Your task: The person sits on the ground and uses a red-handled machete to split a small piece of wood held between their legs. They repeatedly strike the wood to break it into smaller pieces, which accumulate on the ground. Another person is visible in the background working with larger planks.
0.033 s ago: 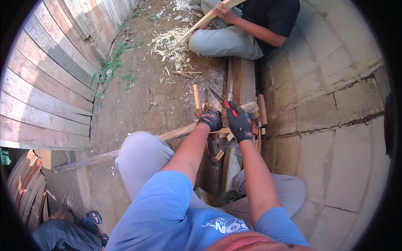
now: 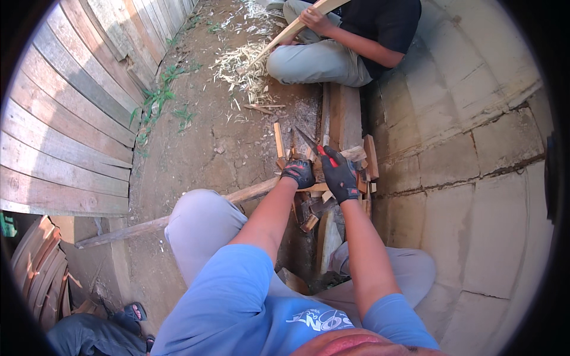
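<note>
My right hand, in a black and red glove, is closed around the red handle of a narrow, tapering saw. Its dark blade points away and to the left. Beside it, my left hand, gloved the same way, is closed on a piece of wood; the fingers hide most of it. An upright-looking pale wood strip stands just beyond my left hand. Below both hands lie several short wood offcuts, and a long pole runs leftward from under my left forearm.
Ahead, another person sits holding a long pale wooden piece near a heap of shavings. A thick beam lies along the block wall on the right. A plank fence stands left; stacked curved wood lies lower left.
</note>
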The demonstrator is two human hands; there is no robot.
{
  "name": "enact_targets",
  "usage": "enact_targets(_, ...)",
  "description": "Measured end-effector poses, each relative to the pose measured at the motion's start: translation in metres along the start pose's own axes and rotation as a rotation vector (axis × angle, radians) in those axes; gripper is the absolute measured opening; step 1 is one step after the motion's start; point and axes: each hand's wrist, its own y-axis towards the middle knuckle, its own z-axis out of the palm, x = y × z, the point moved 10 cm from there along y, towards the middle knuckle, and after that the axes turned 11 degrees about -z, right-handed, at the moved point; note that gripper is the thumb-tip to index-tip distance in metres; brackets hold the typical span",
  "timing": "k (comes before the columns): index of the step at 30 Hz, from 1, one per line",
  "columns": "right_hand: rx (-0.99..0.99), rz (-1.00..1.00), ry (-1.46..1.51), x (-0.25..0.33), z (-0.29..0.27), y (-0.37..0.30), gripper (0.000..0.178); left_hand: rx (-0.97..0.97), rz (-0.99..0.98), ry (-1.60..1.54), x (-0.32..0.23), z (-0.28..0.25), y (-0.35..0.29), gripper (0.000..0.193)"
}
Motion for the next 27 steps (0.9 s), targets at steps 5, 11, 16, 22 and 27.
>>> enact_targets(5,-0.027,-0.029,0.043,0.007,0.002,-0.002,0.043,-0.046,-0.034,0.022,0.005,-0.01,-0.008,0.05)
enact_targets(11,-0.107,-0.014,0.058,-0.011,-0.008,-0.004,0.041,-0.287,-0.031,0.023,-0.017,-0.002,-0.012,0.036)
enact_targets(16,-0.075,-0.042,0.047,-0.001,-0.003,-0.005,0.042,-0.323,0.015,0.022,-0.003,0.006,-0.002,0.036)
enact_targets(22,-0.102,-0.042,0.166,-0.024,-0.002,-0.017,0.043,-0.172,-0.04,0.071,-0.018,0.0,-0.008,0.043)
enact_targets(27,-0.097,-0.098,0.125,-0.014,-0.002,-0.014,0.042,-0.182,-0.022,0.096,-0.013,-0.003,-0.009,0.044)
